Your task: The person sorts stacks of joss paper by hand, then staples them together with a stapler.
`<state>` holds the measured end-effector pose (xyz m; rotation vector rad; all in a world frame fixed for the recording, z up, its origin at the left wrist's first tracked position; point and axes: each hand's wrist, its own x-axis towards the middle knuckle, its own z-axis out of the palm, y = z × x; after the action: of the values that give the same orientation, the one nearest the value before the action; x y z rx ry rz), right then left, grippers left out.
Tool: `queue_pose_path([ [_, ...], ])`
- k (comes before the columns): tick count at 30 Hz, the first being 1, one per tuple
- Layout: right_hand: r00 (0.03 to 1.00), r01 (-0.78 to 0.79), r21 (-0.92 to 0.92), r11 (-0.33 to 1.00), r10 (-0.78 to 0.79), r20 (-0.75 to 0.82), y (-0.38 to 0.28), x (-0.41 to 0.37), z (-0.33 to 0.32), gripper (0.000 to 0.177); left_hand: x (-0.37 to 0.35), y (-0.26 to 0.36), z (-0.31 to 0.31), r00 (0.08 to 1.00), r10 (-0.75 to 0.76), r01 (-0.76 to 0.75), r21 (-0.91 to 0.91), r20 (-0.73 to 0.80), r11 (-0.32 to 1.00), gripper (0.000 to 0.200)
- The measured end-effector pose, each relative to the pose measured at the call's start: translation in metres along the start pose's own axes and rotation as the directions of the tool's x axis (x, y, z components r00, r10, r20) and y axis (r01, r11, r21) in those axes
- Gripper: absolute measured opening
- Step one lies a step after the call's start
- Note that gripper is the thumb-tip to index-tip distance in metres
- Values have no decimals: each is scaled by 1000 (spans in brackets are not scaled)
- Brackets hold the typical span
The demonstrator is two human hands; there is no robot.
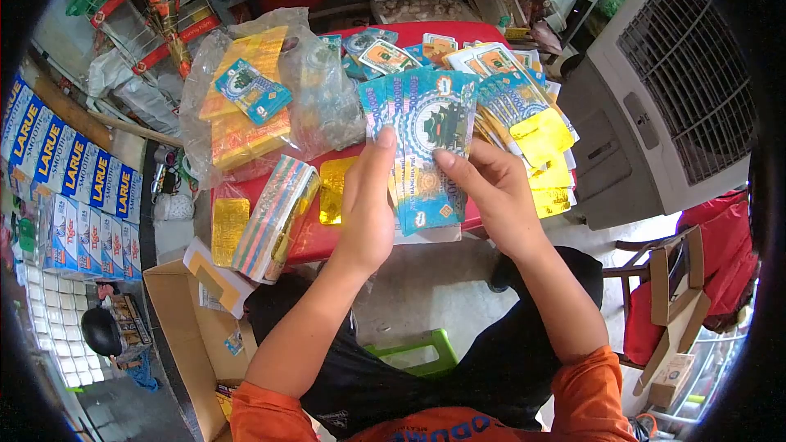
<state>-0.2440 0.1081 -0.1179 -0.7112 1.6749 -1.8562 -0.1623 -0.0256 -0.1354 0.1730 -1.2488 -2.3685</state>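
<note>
Evenly bright; glare on gold sheet (542,136); strong fisheye bending; black corners

An orange shirt (393,428) at the near edge, its short sleeves (266,411) loose and creased, one at left and one at right; dark blue block lettering (471,423) across the front, partly cut off, with a smaller line of text beside it, too small to read; black trousers (524,336) of plain cloth covering the knees; forearms bare beyond the sleeves; left hand (368,213) and right hand (501,200) ungloved.
</note>
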Motion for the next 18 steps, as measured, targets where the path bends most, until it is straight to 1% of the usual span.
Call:
queue_pose_path([
  [3, 1000, -8, 12, 1000, 8, -2, 1, 0, 0, 28, 1, -2, -2, 999, 32, -31, 46, -2, 998, 46],
  [7, 1000, 2, 2, 1000, -2, -6, -1, 0, 1, 28, 0, 0, 1, 999, 54, -54, 56, 1, 997, 46],
  [9, 1000, -1, 8, 1000, 1, -13, 0, 0, 2, 27, 0, 0, -1, 997, 74, -75, 110, 14, 991, 46],
  [12, 1000, 16, 15, 1000, -16, -3, 3, 0, 0, 28, 0, 0, -1, 997, 78, -77, 144, 1, 986, 45],
  [16, 1000, 12, -11, 1000, -12, -5, 0, 0, 0, 28, 0, 0, 1, 996, 88, -88, 135, 1, 987, 45],
  [18, 1000, 10, -7, 1000, -10, -2, 0, -1, 0, 28, 0, 0, 1, 992, 124, -122, 151, 2, 981, 45],
])
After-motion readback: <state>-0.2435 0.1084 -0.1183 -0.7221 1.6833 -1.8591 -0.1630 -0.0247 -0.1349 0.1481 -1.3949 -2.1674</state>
